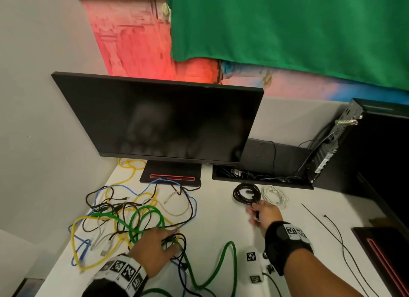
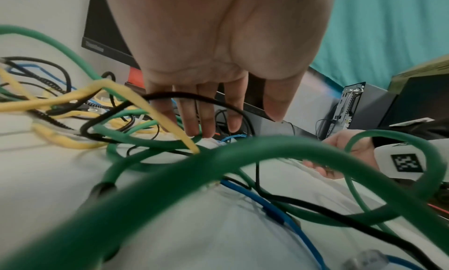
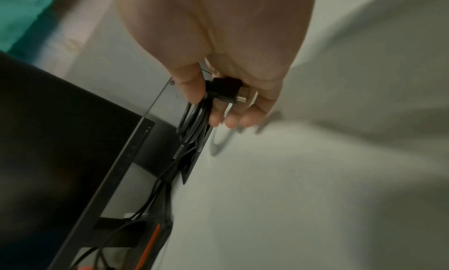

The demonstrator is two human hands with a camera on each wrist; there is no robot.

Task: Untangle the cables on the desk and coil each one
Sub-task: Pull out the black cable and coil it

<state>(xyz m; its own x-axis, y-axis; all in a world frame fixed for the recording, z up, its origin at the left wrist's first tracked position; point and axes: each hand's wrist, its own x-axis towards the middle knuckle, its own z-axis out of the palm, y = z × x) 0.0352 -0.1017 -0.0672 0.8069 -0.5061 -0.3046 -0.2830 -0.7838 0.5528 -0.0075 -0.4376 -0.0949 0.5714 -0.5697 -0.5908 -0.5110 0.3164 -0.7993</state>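
A tangle of green (image 1: 141,212), yellow (image 1: 76,237), blue (image 1: 97,193), black and grey cables lies on the white desk (image 1: 221,219) at the left. My left hand (image 1: 155,244) rests on its near right part, and the left wrist view shows the straight fingers (image 2: 206,118) pointing down among green (image 2: 170,180) and black (image 2: 194,98) strands. To the right, my right hand (image 1: 263,212) pinches the near edge of a coiled black cable (image 1: 246,194). In the right wrist view its plug (image 3: 228,89) and loops sit between thumb and fingers (image 3: 218,118). A coiled white cable (image 1: 274,196) lies beside it.
A dark monitor (image 1: 159,119) on a black and red base (image 1: 170,173) stands behind the tangle. A black cable recess (image 1: 261,177) and a small computer (image 1: 332,146) sit at the back right. Thin dark wires (image 1: 336,237) trail across the desk's right side, near another black base (image 1: 385,259).
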